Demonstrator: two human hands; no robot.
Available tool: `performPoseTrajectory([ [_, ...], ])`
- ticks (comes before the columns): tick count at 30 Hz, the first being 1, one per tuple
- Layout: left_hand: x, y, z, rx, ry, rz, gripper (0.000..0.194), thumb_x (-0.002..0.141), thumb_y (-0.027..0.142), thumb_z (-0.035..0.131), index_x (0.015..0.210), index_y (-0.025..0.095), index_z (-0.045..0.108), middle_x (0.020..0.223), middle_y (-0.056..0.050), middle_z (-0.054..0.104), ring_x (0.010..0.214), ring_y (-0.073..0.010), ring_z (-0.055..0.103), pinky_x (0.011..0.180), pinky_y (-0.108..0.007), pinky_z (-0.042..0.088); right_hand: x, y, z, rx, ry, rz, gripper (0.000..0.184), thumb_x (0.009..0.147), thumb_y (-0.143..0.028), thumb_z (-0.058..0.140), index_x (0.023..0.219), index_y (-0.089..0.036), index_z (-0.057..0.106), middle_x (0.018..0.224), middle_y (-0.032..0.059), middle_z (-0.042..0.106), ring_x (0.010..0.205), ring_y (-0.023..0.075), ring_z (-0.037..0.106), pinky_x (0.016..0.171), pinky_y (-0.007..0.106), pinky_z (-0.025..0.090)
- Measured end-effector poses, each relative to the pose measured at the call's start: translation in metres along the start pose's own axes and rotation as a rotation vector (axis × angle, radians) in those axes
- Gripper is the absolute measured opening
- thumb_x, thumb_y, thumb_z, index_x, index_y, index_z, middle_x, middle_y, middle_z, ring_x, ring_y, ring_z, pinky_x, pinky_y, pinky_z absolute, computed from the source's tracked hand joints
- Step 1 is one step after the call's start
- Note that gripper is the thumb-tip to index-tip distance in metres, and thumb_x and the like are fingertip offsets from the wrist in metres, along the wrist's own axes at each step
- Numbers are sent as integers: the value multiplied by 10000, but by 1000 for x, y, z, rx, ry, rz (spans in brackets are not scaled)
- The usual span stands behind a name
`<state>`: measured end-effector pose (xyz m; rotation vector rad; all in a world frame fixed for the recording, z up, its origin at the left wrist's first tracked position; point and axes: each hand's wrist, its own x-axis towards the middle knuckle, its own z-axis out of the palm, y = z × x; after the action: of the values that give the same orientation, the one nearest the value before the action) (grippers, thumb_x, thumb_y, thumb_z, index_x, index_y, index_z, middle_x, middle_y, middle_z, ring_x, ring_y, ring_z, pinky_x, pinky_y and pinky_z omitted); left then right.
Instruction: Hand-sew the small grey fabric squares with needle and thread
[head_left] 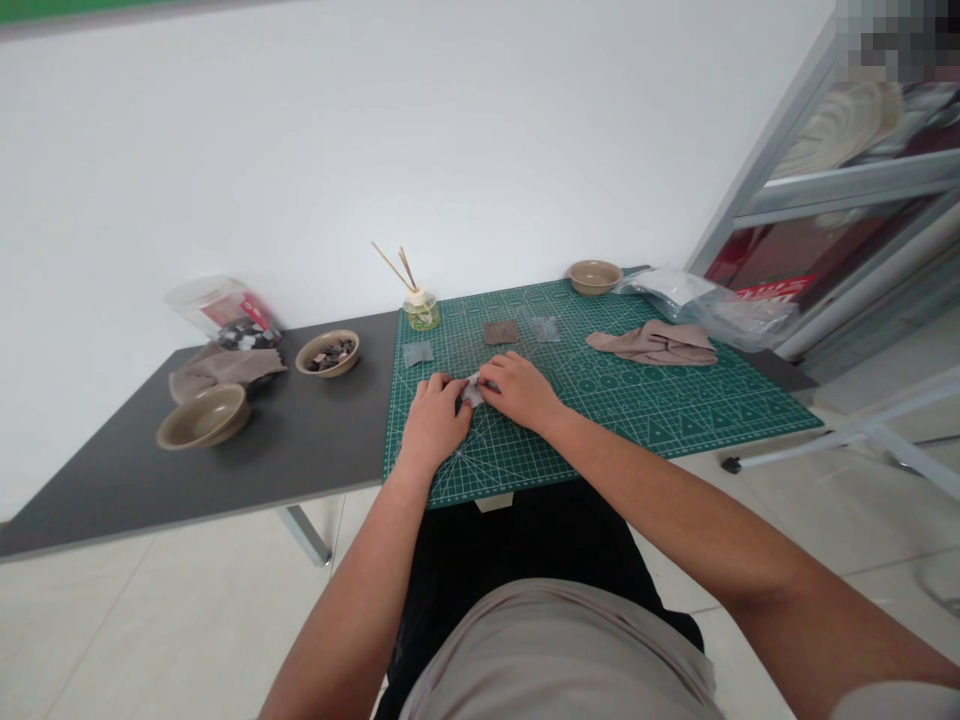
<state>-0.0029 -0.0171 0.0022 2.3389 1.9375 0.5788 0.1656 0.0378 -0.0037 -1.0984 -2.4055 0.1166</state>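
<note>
Both hands meet over the green cutting mat [637,410]. A small, thin, pale grey piece [472,392], cloth-like and crumpled, lies between them. My left hand [435,422] pinches its left side with bent fingers. At its other side, my right hand [519,390] has its fingertips closed on the upper right edge. The fingers cover part of the piece. Just beyond them lie a brown square patch [501,332] and two grey-blue ones, the left patch [418,353] and the right patch [546,329].
Left on the dark table [322,430] stand an empty bowl [204,420], a bowl of small dark pieces [328,354], a brown cloth [225,370] and a clear tub [238,315]. A reed diffuser [421,308], another bowl [595,277], a folded cloth [656,343] and a plastic bag [712,305] stand farther back.
</note>
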Motion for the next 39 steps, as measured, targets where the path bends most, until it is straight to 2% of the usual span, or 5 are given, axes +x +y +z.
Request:
performPoseTrajectory([
  [4,0,0,0,-6,-2,-2,367,900,263,507,1239,204,635,1151,-98,568,1052,-273,496,990,-423,434,-2,-2,-1,-25,38,76,90,831,-238,607,764,-196,564,832,58,555,843,224,469,744,329,365],
  [11,0,0,0,-8,-1,5,340,912,277,495,1210,209,644,1122,-96,572,1041,-270,498,969,-419,443,-1,-1,-1,87,-38,-146,108,886,-222,572,784,-191,587,859,41,599,849,197,476,836,326,370],
  [19,1,-1,1,4,-2,4,368,900,266,503,1234,192,638,1148,-103,571,1045,-274,486,980,-420,436,-1,-2,0,-50,32,77,81,848,-232,587,778,-193,573,850,62,567,844,224,467,742,330,360],
  [27,0,1,-1,-11,-3,3,348,912,279,485,1214,204,641,1134,-98,575,1036,-266,487,968,-419,442,-1,-1,-3,92,-50,-133,122,894,-230,567,780,-191,591,858,40,603,834,191,469,817,330,351],
  [39,0,2,-2,5,-17,-4,371,907,273,485,1236,191,635,1157,-107,572,1060,-280,490,979,-428,437,-2,-3,-2,-74,41,148,94,870,-239,577,787,-195,583,857,71,576,843,234,494,732,338,334],
])
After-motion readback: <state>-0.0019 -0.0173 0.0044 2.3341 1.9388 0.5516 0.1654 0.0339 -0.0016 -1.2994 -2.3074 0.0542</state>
